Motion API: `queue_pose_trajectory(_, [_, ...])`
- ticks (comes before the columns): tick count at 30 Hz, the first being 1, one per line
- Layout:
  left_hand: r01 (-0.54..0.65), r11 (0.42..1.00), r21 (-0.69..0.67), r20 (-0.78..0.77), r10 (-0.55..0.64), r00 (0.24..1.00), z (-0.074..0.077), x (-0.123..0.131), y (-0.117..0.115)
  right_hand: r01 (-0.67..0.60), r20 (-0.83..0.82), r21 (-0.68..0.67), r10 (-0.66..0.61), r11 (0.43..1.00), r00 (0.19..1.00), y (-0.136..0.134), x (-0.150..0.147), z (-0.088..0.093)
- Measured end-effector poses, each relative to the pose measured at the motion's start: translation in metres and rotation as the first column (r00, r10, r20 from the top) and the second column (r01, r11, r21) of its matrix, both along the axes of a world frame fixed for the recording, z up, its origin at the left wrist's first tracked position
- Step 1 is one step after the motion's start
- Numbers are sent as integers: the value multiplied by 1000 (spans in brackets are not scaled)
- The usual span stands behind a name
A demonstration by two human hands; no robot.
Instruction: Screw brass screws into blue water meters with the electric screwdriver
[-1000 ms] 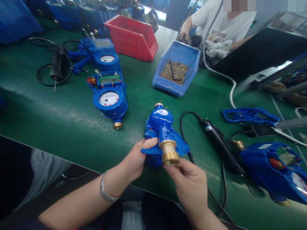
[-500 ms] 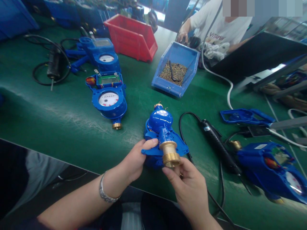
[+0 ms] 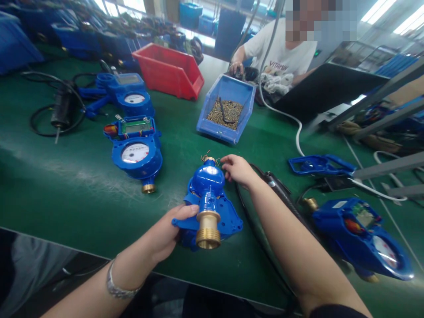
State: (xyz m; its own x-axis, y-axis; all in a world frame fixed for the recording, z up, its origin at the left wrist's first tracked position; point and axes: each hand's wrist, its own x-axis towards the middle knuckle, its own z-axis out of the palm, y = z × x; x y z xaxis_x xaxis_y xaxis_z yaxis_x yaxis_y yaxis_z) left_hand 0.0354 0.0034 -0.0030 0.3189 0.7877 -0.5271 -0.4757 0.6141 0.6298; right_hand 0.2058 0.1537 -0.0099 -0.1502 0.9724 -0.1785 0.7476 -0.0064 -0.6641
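An upside-down blue water meter (image 3: pixel 208 179) points its brass threaded end toward me, its round underside facing up. My left hand (image 3: pixel 168 229) is closed on the near left side of its blue housing, the thumb on top and the other fingers mostly hidden beneath. Small screws (image 3: pixel 204 157) lie loose on the table around the meter's far brass end. My right hand (image 3: pixel 236 170) reaches past the meter's right side, palm down. Its fingers are a little apart, with the tips close to a screw, and I see nothing in them.
A blue bin (image 3: pixel 228 106) holds many small screws and a hex key. Beyond it sit a red bin (image 3: pixel 168 70) and a co-worker (image 3: pixel 278 48). Other meters stand left (image 3: pixel 135 154) and right (image 3: pixel 361 238). A black electric screwdriver (image 3: pixel 281 194) with its cable lies under my right forearm.
My right hand has left the meter's near brass end and moved forward to the screws at the far end. My left hand keeps its hold. The camera view has tilted up and shifted right.
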Motion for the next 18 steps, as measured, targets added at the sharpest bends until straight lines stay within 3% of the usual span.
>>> queue_pose_trajectory(4, [11,1000,-25,-16,-12,1000,-1,-2,0,-1,248,127,-31,992,968,-11,13,19])
queue_pose_trajectory(8, [35,999,2,5,-35,999,-2,-3,1,127,557,207,-224,970,800,-62,60,34])
queue_pose_trajectory(13, [118,993,-5,-23,-118,993,-2,2,4,240,742,195,-303,951,598,-100,95,8])
queue_pose_trajectory(16, [165,986,9,-7,-165,986,-1,8,4,248,755,199,-310,948,578,-102,105,-3])
queue_pose_trajectory(18, [184,983,14,-9,-184,983,-1,11,3,272,668,228,-354,935,655,-105,115,3])
